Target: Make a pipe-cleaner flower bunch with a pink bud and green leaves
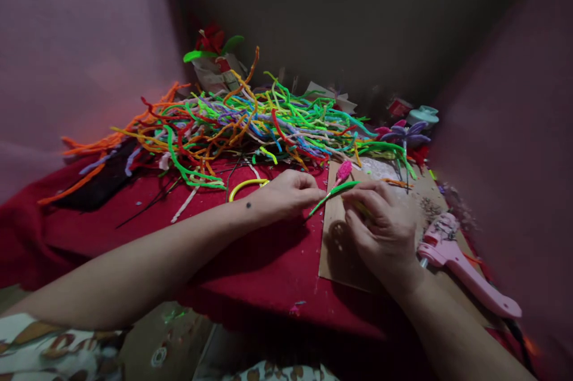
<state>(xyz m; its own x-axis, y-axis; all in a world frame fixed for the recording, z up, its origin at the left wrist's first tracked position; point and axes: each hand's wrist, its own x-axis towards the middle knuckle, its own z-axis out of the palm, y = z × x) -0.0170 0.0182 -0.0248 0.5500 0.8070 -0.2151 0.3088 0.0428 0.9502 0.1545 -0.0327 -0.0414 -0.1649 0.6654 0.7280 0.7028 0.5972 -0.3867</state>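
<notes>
— Where are the arms?

— Both are bare and reach forward from the lower edge of the view. The left forearm runs in from the lower left, the right one from the lower right, and they converge toward the middle.

— And the left hand (pixel 286 194)?

— Palm down, knuckles up, fingers drawn together into a pinch pointing right. A small dark mark sits near the wrist.

— The right hand (pixel 380 229)?

— Back of the hand toward the camera, fingers curled inward, tips bunched toward the left hand.

— Do the hands touch?

— No, their fingertips are near but apart.
</notes>
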